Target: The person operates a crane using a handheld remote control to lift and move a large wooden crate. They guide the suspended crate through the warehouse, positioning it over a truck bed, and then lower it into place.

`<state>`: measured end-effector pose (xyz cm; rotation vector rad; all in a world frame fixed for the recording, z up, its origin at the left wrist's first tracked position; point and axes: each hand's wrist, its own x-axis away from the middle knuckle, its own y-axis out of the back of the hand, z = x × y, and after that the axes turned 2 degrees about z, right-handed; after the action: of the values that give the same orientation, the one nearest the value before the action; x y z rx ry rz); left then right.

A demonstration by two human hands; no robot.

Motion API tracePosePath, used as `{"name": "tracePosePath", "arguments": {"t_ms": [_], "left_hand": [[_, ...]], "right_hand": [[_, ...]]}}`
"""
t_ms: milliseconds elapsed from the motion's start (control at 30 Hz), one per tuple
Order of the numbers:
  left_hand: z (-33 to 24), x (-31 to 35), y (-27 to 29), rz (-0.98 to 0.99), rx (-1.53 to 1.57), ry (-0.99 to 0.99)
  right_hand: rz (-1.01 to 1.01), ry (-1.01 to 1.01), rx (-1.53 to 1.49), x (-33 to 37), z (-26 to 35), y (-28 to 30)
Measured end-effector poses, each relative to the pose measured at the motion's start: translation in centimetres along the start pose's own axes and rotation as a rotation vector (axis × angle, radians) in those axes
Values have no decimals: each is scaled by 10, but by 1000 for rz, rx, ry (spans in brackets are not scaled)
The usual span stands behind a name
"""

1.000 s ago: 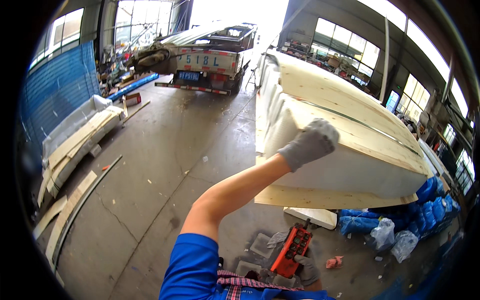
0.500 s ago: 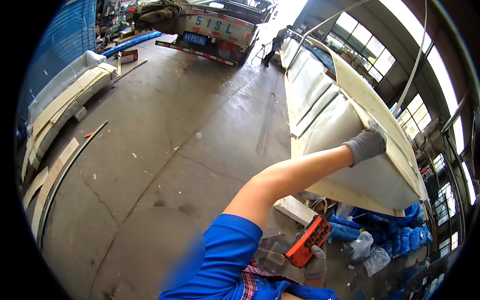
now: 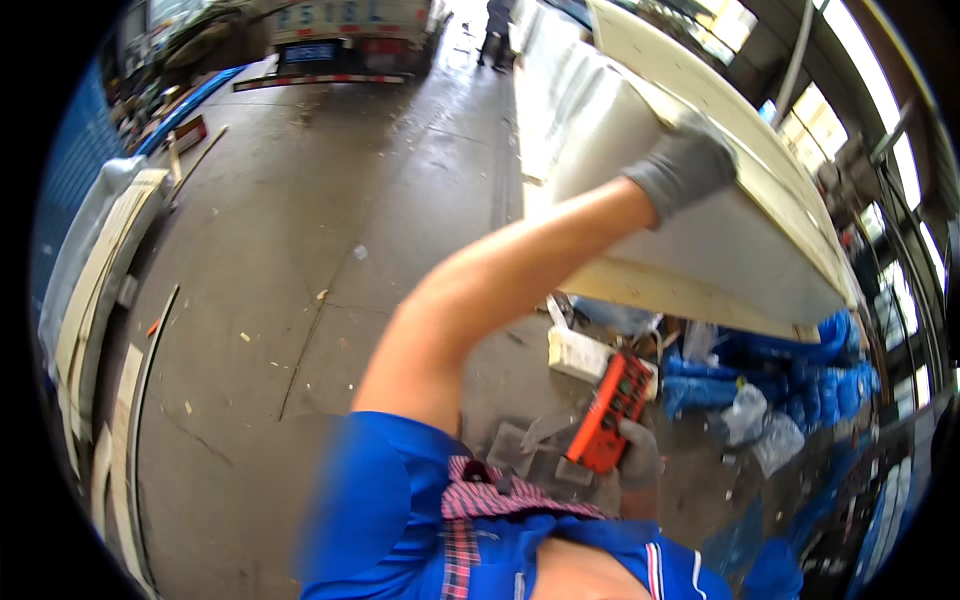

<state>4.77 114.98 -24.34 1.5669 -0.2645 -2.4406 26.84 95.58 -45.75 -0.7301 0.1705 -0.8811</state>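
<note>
My left hand (image 3: 685, 165), in a grey glove, reaches up with the arm stretched out. Its fingers curl over the upper edge of a big white wrapped load (image 3: 700, 235) with pale wooden boards on its top and underside. The load hangs tilted above the floor at the upper right. Low at the right, my right hand (image 3: 640, 458), also gloved, holds an orange remote control box (image 3: 612, 412) with black buttons. My blue shirt fills the bottom of the view.
Blue bags and clear plastic sacks (image 3: 790, 385) lie under the load, beside a white block (image 3: 580, 352). A truck (image 3: 345, 35) stands at the far end of the concrete floor, with a person (image 3: 497, 25) near it. Boards and wrapped panels (image 3: 95, 290) are stacked along the left.
The view has tipped down and swung left, so the load and my raised left arm look nearer. My left hand stays on the load's edge. The remote now shows in my right hand.
</note>
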Motion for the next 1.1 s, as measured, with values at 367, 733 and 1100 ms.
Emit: {"name": "tracePosePath", "arguments": {"t_ms": [367, 733, 1100], "left_hand": [[63, -21, -60, 239, -392, -132], [92, -49, -161, 290, -392, -197], [119, -72, -315, -64, -18, -140]], "right_hand": [[273, 25, -42, -162, 50, -8], [265, -14, -18, -236, 63, 13], [239, -64, -76, -328, 63, -6]]}}
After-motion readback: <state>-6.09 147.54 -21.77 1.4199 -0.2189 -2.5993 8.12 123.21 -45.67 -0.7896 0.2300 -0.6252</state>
